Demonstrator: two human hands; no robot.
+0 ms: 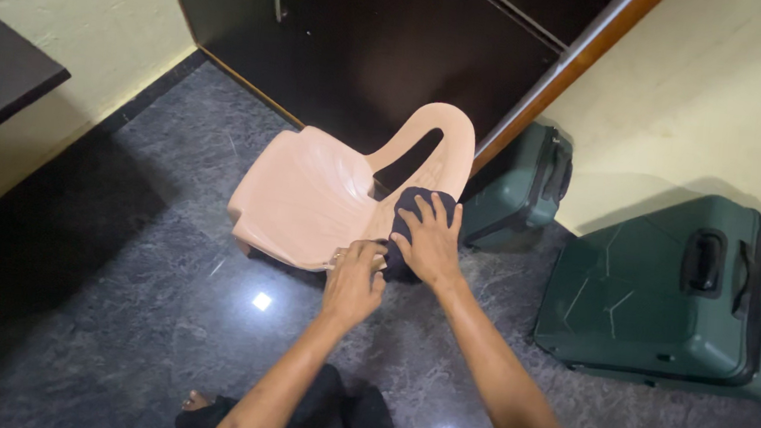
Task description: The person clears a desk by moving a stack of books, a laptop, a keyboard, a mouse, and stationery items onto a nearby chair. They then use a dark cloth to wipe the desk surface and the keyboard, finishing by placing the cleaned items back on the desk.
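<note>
Contact is already made: your right hand (430,243) lies flat, fingers spread wide, on a dark folded cloth (416,231) that sits at the rear edge of the seat of the pale pink plastic chair (309,194), where the seat meets the curved backrest. Your left hand (354,281) is curled over the near edge of the seat just beside the cloth, fingers bent and closed on the rim; whether the fingertips also pinch the cloth's edge cannot be told from this view.

Keep the right palm flat so pressure spreads across the whole cloth rather than through the fingertips. Judging from the light build of the chair, it will likely slide on the polished dark stone floor (139,248) if you push hard, so hold the left hand firm on the rim as a brace. Work in short strokes along the seat edge and into the curve of the backrest.

Mind the small green suitcase (520,190) just behind the chair, near the backrest. The large green suitcase (668,285) lies well apart on the floor.
</note>
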